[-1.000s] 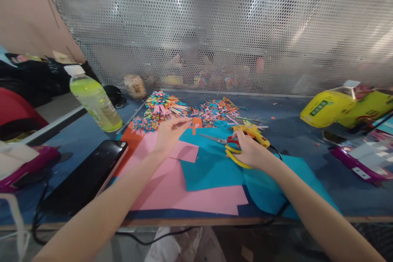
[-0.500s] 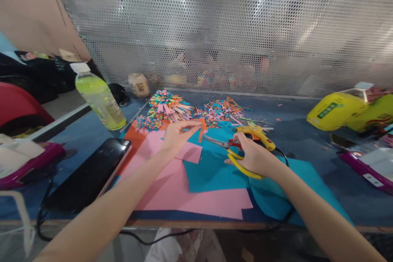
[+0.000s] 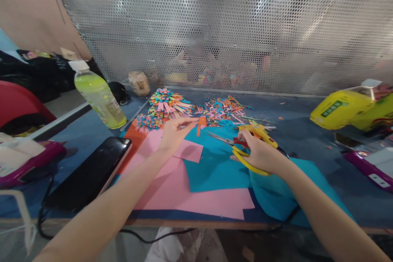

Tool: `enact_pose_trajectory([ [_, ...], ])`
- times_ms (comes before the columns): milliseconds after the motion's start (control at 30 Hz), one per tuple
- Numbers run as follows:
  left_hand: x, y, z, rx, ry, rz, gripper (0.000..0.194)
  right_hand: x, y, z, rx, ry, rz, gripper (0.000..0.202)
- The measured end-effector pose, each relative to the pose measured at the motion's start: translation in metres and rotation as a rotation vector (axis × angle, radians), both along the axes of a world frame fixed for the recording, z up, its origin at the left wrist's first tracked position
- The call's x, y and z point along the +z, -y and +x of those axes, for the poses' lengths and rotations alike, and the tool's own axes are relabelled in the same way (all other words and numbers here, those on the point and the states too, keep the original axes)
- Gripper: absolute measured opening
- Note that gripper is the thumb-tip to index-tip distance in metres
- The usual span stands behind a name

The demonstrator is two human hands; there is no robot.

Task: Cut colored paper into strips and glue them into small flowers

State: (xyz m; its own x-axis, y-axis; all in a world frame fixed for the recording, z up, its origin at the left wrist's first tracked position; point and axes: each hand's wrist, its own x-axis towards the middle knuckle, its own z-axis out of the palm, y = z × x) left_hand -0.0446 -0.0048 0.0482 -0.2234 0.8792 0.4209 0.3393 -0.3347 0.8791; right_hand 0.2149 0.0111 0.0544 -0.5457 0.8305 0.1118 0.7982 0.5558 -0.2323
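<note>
Pinching orange paper [image 3: 202, 121] with our left hand [image 3: 173, 133] near the blue sheet [image 3: 216, 168], we have our right hand [image 3: 257, 153] curled round the scissors [image 3: 238, 151]; if the blades [image 3: 226, 141] slip, we may get nicked.

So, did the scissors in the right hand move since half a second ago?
Yes, slightly to the right: measured against the small pink card on the table, the blades of the scissors are now a little farther from it.

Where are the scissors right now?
Head view, just right of centre: the scissors are in the right hand, blades pointing left over the blue paper, with the yellow glue gun just beyond.
</note>
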Motion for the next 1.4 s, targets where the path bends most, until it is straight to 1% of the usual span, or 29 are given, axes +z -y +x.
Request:
enact_pose_trajectory([
  [133,-0.002,-0.001,0.001,-0.010,0.003,-0.007,0.018,0.001,0.003,-0.002,0.044,-0.029,-0.042,0.051],
  [267,-0.004,0.001,0.007,-0.069,0.026,-0.025,0.017,0.000,0.005,-0.005,0.081,-0.064,-0.056,0.051],
  [433,-0.009,0.002,0.012,-0.153,0.049,-0.059,0.018,0.002,0.007,-0.006,0.090,-0.079,-0.085,0.049],
  [500,-0.010,0.002,0.012,-0.164,0.065,-0.063,0.018,0.003,0.008,-0.006,0.101,-0.086,-0.087,0.047],
  [633,-0.008,0.003,0.013,-0.152,0.061,-0.075,0.019,0.004,0.008,-0.007,0.136,-0.110,-0.097,0.045],
  [733,-0.006,0.003,0.014,-0.117,0.094,-0.100,0.020,0.002,0.006,-0.007,0.106,-0.065,-0.067,0.045],
  [867,-0.005,0.003,0.014,-0.044,0.194,-0.184,0.019,-0.005,0.002,-0.002,0.043,0.020,0.015,0.040],
  [933,-0.005,0.003,0.014,-0.045,0.261,-0.232,0.022,-0.007,0.001,0.000,0.057,0.018,0.029,0.039],
  [1033,-0.005,0.003,0.014,-0.066,0.348,-0.288,0.024,-0.003,-0.002,0.003,0.074,0.003,0.001,0.037],
  [1067,-0.006,0.004,0.014,-0.077,0.367,-0.298,0.024,-0.001,-0.003,0.004,0.055,0.003,0.010,0.033],
  [1133,-0.007,0.004,0.014,-0.106,0.395,-0.311,0.024,0.003,-0.007,0.006,-0.015,0.009,0.082,0.024],
  [1200,-0.009,0.004,0.014,-0.136,0.403,-0.312,0.024,0.005,-0.012,0.010,-0.139,0.032,0.202,0.026],
  [1267,-0.011,0.003,0.014,-0.150,0.395,-0.304,0.026,0.003,-0.017,0.016,-0.324,0.095,0.301,0.035],
  [1300,-0.013,0.003,0.014,-0.152,0.388,-0.296,0.026,0.001,-0.019,0.019,-0.431,0.135,0.321,0.044],
  [1367,-0.014,0.003,0.015,-0.152,0.381,-0.283,0.025,-0.006,-0.023,0.023,-0.598,0.202,0.292,0.060],
  [1400,-0.015,0.003,0.015,-0.156,0.384,-0.284,0.025,-0.009,-0.025,0.025,-0.634,0.224,0.261,0.064],
])
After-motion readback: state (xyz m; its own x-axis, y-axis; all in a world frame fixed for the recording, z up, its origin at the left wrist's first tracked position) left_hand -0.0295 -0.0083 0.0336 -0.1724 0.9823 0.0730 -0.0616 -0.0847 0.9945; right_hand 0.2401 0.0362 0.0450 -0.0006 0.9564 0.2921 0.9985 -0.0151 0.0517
